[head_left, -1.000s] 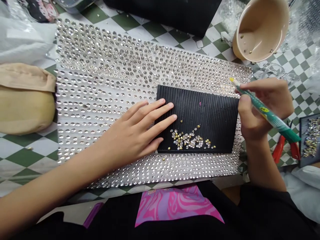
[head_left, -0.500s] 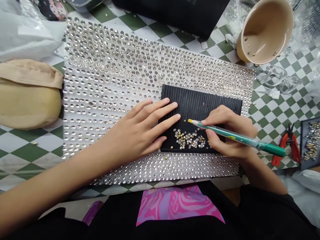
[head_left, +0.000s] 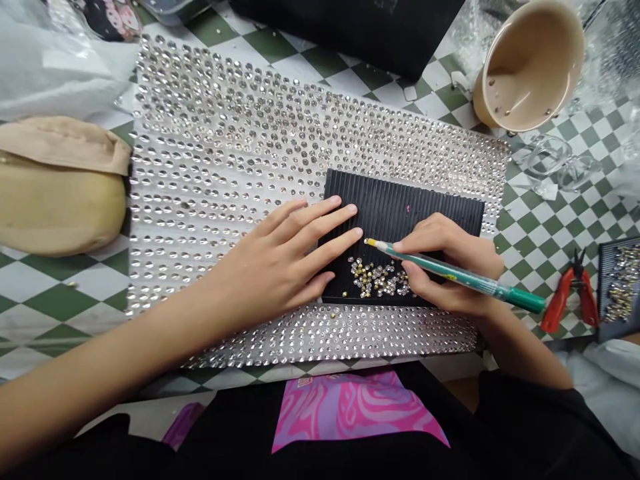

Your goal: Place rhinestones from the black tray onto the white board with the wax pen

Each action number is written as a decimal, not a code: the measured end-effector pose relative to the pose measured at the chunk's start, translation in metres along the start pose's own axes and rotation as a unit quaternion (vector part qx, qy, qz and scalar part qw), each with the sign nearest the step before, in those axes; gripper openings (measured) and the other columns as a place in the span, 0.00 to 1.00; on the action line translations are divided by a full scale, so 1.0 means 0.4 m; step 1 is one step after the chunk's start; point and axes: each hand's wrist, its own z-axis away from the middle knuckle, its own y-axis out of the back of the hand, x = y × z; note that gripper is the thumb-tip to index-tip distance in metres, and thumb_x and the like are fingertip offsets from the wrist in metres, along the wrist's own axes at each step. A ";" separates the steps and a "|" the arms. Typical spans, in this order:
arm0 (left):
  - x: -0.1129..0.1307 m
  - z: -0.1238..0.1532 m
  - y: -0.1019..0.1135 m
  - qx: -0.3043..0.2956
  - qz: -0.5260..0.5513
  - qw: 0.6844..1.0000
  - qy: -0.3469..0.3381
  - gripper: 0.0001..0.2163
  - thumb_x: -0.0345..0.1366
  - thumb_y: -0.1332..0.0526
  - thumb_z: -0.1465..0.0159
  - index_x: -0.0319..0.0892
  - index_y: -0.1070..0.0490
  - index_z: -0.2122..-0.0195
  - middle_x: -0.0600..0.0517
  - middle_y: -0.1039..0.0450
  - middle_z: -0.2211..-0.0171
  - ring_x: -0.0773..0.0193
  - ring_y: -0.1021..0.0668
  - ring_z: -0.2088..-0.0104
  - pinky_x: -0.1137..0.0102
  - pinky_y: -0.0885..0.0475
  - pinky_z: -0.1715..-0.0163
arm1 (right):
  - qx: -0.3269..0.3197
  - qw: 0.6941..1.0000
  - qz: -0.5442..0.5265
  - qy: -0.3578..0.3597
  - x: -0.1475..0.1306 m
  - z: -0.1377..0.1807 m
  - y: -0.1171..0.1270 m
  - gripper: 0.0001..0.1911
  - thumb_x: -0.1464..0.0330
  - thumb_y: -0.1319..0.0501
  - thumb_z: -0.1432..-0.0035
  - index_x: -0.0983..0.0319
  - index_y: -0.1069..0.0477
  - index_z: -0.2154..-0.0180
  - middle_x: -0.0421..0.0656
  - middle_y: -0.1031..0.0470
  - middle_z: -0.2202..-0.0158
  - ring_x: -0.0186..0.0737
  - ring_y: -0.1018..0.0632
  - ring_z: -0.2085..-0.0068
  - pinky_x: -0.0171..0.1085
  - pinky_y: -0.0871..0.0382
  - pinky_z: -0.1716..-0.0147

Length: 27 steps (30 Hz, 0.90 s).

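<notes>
A large sheet studded with rows of clear rhinestones [head_left: 225, 173] lies on the checkered table. On it sits a black ribbed tray [head_left: 400, 207] holding a small pile of loose gold and silver stones [head_left: 380, 280]. My left hand [head_left: 280, 263] rests flat, fingers apart, with its fingertips on the tray's left edge. My right hand [head_left: 445, 267] grips a green picker pen [head_left: 465, 280]. The pen's yellow tip touches the tray just above the pile, close to my left fingertips.
A tan cup [head_left: 530, 63] lies tilted at the back right with a few stones inside. Red pliers [head_left: 570, 297] and a second tray of stones [head_left: 620, 280] sit at the right edge. A beige cushion [head_left: 60, 187] lies at the left, a black box [head_left: 360, 27] behind.
My right hand brought the pen down from the tray's upper right corner to the left, setting its tip on the tray above the stone pile. My left hand stayed put.
</notes>
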 end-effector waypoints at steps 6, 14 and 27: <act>0.003 0.000 0.004 -0.010 0.007 1.000 0.014 0.26 0.35 0.44 0.22 0.44 0.42 0.23 0.45 0.39 0.21 0.53 0.38 0.19 0.54 0.43 0.18 | 0.007 1.000 -0.001 0.007 0.003 0.006 -0.004 0.11 0.76 0.33 0.36 0.56 0.21 0.54 0.39 0.15 0.64 0.36 0.19 0.65 0.38 0.20 0.64; -0.002 0.003 -0.002 -0.005 0.006 1.000 0.006 0.27 0.36 0.45 0.21 0.44 0.42 0.22 0.46 0.39 0.21 0.54 0.39 0.19 0.56 0.45 0.17 | 0.198 0.980 -0.009 -0.001 0.053 0.004 0.034 0.11 0.75 0.30 0.38 0.57 0.16 0.55 0.39 0.15 0.66 0.37 0.16 0.69 0.37 0.24 0.74; 0.005 -0.001 0.017 -0.033 0.016 0.999 0.024 0.27 0.37 0.44 0.21 0.45 0.42 0.23 0.47 0.40 0.20 0.54 0.40 0.18 0.55 0.46 0.16 | 0.292 0.950 0.104 -0.041 0.173 -0.002 0.095 0.05 0.73 0.33 0.45 0.62 0.20 0.64 0.38 0.19 0.70 0.35 0.17 0.72 0.36 0.25 0.75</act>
